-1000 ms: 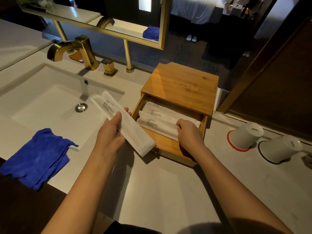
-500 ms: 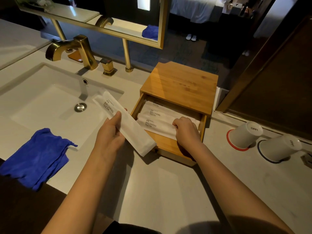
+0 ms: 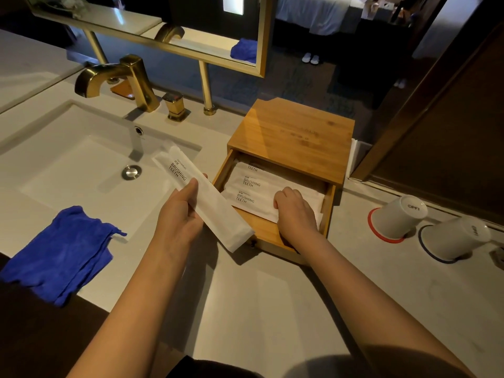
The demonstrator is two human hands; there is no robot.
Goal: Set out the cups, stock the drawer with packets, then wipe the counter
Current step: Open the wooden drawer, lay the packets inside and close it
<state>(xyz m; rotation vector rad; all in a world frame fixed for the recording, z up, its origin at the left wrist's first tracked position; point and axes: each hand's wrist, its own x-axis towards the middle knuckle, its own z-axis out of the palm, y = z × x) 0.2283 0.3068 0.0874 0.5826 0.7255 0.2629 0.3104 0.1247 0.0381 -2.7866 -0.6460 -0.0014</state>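
Observation:
A bamboo box (image 3: 294,137) stands on the counter with its drawer (image 3: 261,230) pulled out toward me. Three white "BRUSHING TEETH" packets (image 3: 251,186) lie side by side in the drawer. My right hand (image 3: 296,214) rests on the packets' right ends, fingers curled down onto them. My left hand (image 3: 180,216) grips another white packet (image 3: 201,197) held slanted over the sink's edge, just left of the drawer. Two white cups, one on a red coaster (image 3: 396,216) and one on a blue coaster (image 3: 458,237), stand upside down at the right.
A folded blue cloth (image 3: 62,252) lies on the counter's front left edge. The white sink (image 3: 68,170) and gold faucet (image 3: 117,80) fill the left. A gold-framed mirror (image 3: 169,25) hangs behind. Pale counter (image 3: 272,309) stretches in front of the box.
My right hand has slid a little further into the drawer along the packets. The left hand and its packet have stayed almost still.

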